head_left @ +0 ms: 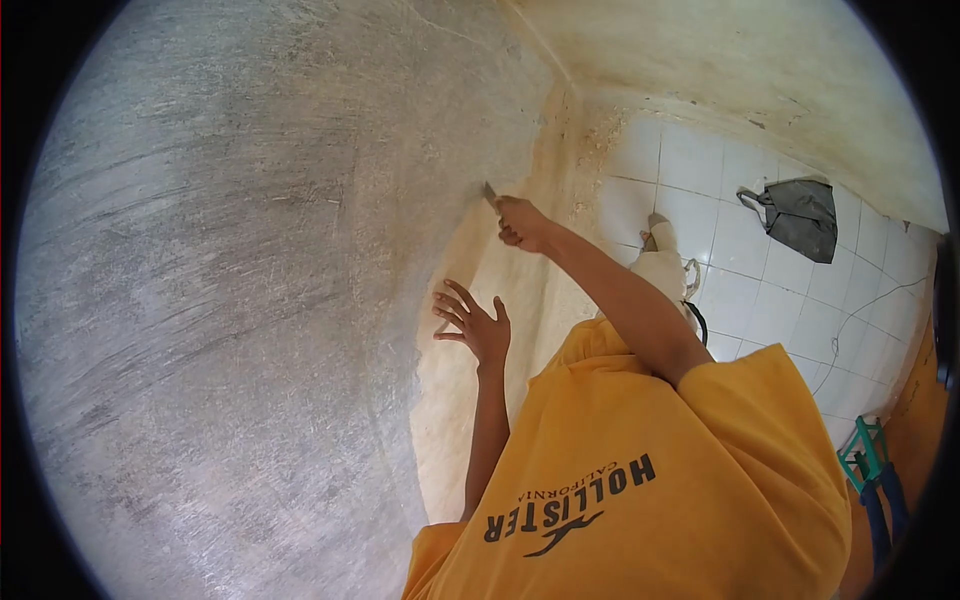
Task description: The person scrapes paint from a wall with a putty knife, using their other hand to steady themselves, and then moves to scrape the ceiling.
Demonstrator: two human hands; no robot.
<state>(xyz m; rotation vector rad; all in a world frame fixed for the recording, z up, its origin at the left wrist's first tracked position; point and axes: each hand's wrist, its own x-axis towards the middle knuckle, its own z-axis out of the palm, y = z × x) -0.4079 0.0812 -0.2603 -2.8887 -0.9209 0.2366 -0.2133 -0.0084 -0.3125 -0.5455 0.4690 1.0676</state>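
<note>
My right hand [523,224] is closed around a scraper [490,194], whose short, dark, narrow blade points up and left against the wall. The handle is mostly hidden in my fist. Lower and to the left, my left hand [478,325] is open with its fingers spread, at or close to the wall surface; whether it touches cannot be told. The wall [240,260] is rough grey where its coating is off. A cream-coloured coated strip [455,420] runs down beside the grey area, behind my left forearm.
A second stained cream wall [720,55] meets this one at a corner. On the white tiled floor [690,165] lie a dark grey bag [803,218] and a thin cable [836,345]. A green stool [866,450] stands at the right. My foot [655,230] is near the corner.
</note>
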